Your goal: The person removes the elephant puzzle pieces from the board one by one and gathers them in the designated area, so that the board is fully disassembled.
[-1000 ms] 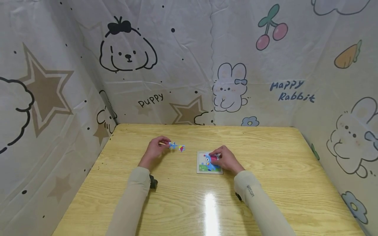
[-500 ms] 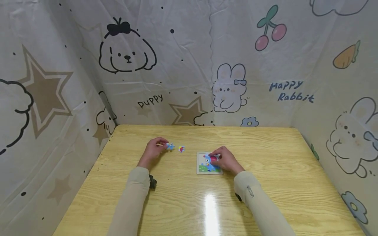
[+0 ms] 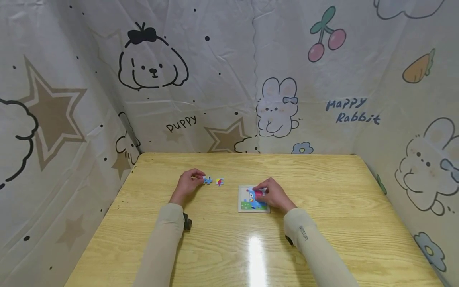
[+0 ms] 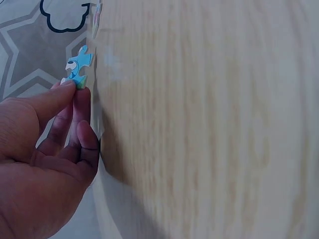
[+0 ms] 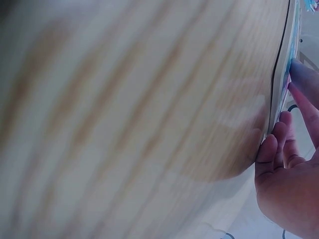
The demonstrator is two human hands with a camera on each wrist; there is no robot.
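At the left of the table, my left hand (image 3: 188, 185) pinches a small blue jigsaw piece (image 3: 208, 180) between thumb and fingertips. In the left wrist view this piece (image 4: 78, 65) stands up from the fingertips and shows a dark-and-white eye. A second jigsaw piece (image 3: 220, 181), yellow and red, lies just to its right. The square puzzle board (image 3: 243, 192) has a partly filled blue animal picture over green. Thumb and forefinger of my right hand (image 3: 274, 193) rest on its red and blue area, spread apart. Other right fingers (image 5: 267, 149) touch the board's edge.
The wooden table (image 3: 222, 247) is bounded at the back and sides by a patterned cloth (image 3: 201, 79). A dark wrist strap (image 3: 187, 221) shows at the left cuff. A bright reflection lies on the front of the table.
My left hand has drawn the blue piece slightly left, away from the yellow-and-red piece, then lowered it a little. The right hand stays on the board. The head view has shifted slightly.
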